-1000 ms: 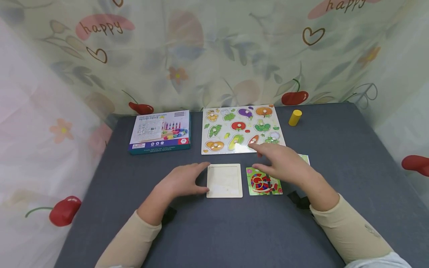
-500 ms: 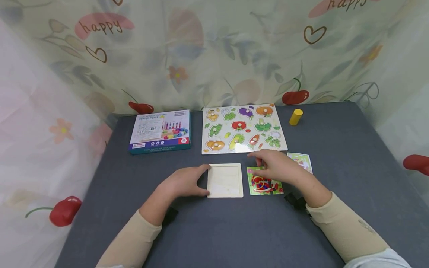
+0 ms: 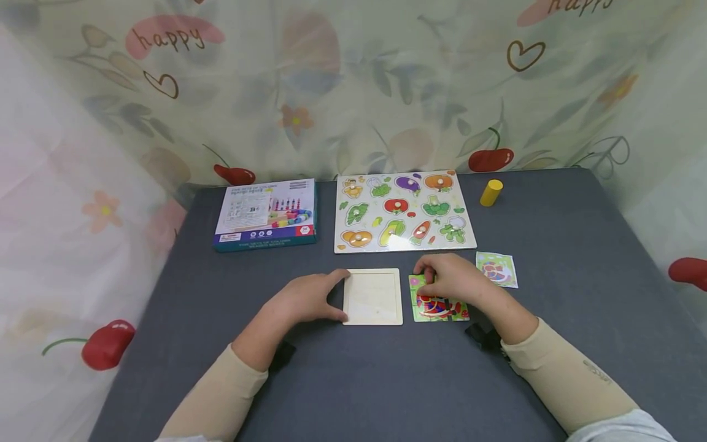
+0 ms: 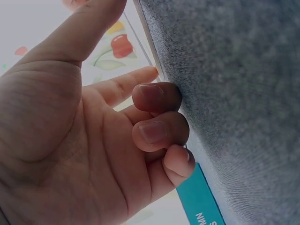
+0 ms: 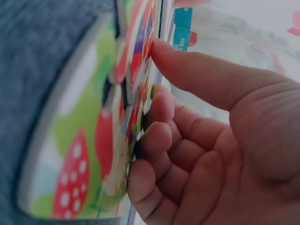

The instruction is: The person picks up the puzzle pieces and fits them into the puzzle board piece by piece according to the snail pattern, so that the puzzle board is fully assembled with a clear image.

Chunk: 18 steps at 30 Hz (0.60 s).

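A square wooden puzzle tray with a raised rim lies flat on the dark table. My left hand is at its left side, index fingertip at the upper corner and thumb at the lower one. In the left wrist view the other fingers of the left hand are loosely bent. Colourful jigsaw pieces, green with a red and blue picture, lie to the right of the tray. My right hand is over them, thumb and index finger pinching a piece at the upper left. Dark gaps show between pieces in the right wrist view.
A vegetable peg board lies behind the tray. To its left is a boxed set, to its right a yellow cylinder. A small picture card lies beyond my right wrist. A patterned curtain hangs behind the table.
My right hand has come down and back from the peg board's front edge onto the jigsaw pieces, its fingers drawing in. The picture card has come into full view. The left hand stays at the tray.
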Each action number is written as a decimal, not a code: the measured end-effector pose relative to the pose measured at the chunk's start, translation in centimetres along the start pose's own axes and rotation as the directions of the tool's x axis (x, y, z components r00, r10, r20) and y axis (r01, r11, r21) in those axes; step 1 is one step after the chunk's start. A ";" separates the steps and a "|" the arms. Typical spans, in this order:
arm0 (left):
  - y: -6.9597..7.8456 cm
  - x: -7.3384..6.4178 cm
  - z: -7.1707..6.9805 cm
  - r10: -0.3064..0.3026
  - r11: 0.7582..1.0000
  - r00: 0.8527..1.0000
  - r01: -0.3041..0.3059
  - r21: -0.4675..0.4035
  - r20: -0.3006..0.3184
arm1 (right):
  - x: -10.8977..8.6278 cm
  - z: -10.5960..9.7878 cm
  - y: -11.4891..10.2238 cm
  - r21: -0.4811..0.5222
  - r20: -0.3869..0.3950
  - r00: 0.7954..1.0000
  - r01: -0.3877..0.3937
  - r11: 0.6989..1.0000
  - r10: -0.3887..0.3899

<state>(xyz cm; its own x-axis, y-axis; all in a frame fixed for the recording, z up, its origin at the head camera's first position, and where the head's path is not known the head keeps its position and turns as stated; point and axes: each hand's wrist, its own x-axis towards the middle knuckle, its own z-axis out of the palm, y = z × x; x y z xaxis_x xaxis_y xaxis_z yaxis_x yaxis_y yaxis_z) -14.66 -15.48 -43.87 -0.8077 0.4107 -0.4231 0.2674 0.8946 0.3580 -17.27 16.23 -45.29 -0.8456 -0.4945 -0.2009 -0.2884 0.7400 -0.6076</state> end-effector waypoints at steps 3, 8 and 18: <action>0.1 0.0 0.0 -0.004 1.000 1.000 0.004 0.000 0.000 | 0.0 0.1 0.0 -0.002 -0.004 1.000 -0.027 1.000 0.027; 0.1 0.0 0.0 0.000 1.000 1.000 0.000 0.000 -0.001 | 0.1 0.1 -0.4 -0.016 -0.014 0.999 -0.052 0.999 0.052; 0.1 0.1 0.1 0.009 1.000 1.000 -0.009 0.002 -0.001 | -0.1 0.3 -1.0 -0.098 -0.076 0.996 -0.061 0.993 0.054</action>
<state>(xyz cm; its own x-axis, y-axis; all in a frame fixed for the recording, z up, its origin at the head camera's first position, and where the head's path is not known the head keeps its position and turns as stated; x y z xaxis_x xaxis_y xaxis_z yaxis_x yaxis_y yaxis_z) -14.63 -15.35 -43.97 -0.8055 0.4189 -0.4192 0.2762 0.8912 0.3600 -16.76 15.43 -44.92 -0.8917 -0.4178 -0.1742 -0.2789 0.8102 -0.5155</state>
